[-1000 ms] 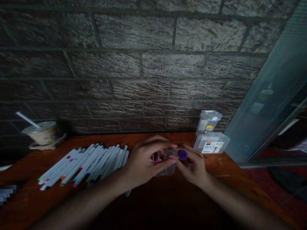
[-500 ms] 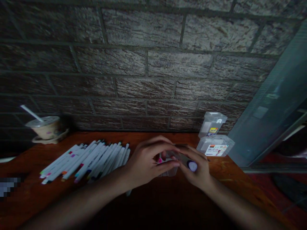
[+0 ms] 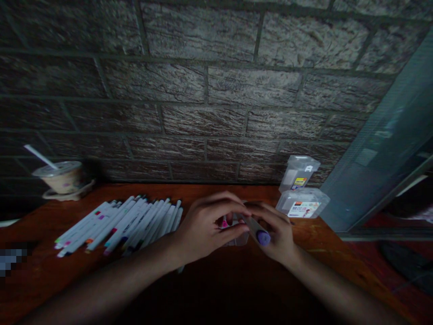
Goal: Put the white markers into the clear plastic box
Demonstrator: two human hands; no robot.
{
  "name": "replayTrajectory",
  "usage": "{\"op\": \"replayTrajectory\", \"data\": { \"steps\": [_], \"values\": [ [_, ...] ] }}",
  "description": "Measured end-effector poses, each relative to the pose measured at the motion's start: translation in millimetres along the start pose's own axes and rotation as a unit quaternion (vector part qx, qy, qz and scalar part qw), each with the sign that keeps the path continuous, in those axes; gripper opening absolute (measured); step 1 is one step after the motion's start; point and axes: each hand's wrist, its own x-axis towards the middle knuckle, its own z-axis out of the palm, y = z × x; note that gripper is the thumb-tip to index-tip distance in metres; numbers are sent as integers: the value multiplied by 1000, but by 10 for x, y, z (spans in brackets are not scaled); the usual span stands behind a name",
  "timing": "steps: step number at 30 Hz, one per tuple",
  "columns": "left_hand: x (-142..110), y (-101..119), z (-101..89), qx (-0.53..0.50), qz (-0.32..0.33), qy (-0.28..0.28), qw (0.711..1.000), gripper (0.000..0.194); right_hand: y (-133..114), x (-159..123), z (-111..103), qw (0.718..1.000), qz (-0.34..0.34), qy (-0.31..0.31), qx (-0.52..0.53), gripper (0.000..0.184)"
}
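Between my two hands, over the table, is a white marker (image 3: 253, 228) with a purple end turned toward me. My right hand (image 3: 279, 228) is closed around it from the right, fingers curled over the barrel. From the other side, my left hand (image 3: 204, 221) is curved, its thumb and fingertips closed on the marker's far end. Under the hands sits a clear plastic case (image 3: 238, 240), largely covered by them. A pink marker end (image 3: 225, 223) shows through the gap in my left hand. To the left, several white markers (image 3: 135, 223) with coloured ends lie in a row.
Two clear plastic pieces with labels, a tall box (image 3: 297, 174) and a wider case (image 3: 304, 203), stand at the back right of the wooden table (image 3: 209, 289). A drink cup with straw (image 3: 62, 176) is at the far left. A brick wall (image 3: 209, 122) rises behind.
The purple-ended marker has swung slightly left and down between my hands, and its barrel shows more. Both hands stay nearly in place; the whole view has shifted slightly.
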Motion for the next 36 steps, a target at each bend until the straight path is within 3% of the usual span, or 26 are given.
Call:
{"op": "replayTrajectory", "data": {
  "steps": [36],
  "values": [
    [-31,15,2,-5,-5,12,1000,19,1,4,22,1000,-6,21,10,31]
  ]
}}
